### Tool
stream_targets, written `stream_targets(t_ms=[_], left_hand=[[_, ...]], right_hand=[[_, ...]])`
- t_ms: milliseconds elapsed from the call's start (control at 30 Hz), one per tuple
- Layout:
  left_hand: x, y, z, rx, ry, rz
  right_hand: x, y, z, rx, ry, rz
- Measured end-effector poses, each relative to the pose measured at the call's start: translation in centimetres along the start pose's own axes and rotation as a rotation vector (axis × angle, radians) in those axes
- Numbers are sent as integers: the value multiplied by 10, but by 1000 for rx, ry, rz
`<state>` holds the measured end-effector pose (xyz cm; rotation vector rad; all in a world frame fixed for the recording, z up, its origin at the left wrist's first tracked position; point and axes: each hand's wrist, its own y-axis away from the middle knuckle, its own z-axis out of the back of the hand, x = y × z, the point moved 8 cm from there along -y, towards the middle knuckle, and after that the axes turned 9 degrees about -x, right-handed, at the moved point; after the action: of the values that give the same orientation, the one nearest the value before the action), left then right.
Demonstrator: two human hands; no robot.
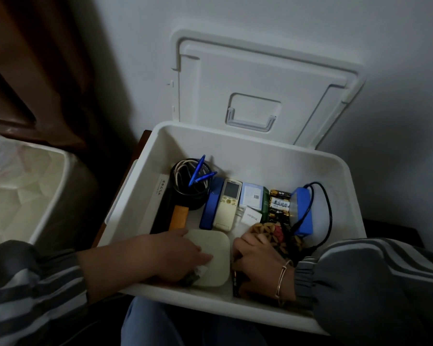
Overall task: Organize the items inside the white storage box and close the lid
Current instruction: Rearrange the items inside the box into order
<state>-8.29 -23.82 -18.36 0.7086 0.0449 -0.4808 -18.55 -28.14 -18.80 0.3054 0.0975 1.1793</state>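
Observation:
The white storage box (248, 148) stands open, and its lid (260, 78) leans back against the wall. Both my hands are inside, near the front wall. My left hand (170, 255) rests on a pale green square case (218, 255), fingers laid over its left side. My right hand (258, 255) has its fingers curled on a patterned pouch (273, 233). Behind them lie a white remote (228, 203), a blue stapler (210, 203), a black cup of cables and blue pens (190, 183), several batteries (280, 201) and a blue box with a black cable (304, 211).
A lined bin (35, 191) stands to the left of the box. A dark wooden panel (23, 71) fills the far left. The white wall is right behind the lid. My knees (185, 325) are under the box's front edge.

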Motion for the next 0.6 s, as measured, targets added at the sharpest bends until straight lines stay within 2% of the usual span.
stream_targets(t_ms=[267,367,500,567,600], left_hand=[[3,-2,-3,12,64,2],[5,-1,-1,-17,200,21],[15,-3,23,-214,488,99],[21,-7,33,-301,484,152],[24,-9,36,-325,410,182]], right_hand=[[-2,-2,24,-130,-44,17],[-5,-4,43,-144,-65,37],[-33,1,85,-183,-342,-126],[-57,10,106,-259,-523,-253],[-70,15,114,-311,-616,-322]])
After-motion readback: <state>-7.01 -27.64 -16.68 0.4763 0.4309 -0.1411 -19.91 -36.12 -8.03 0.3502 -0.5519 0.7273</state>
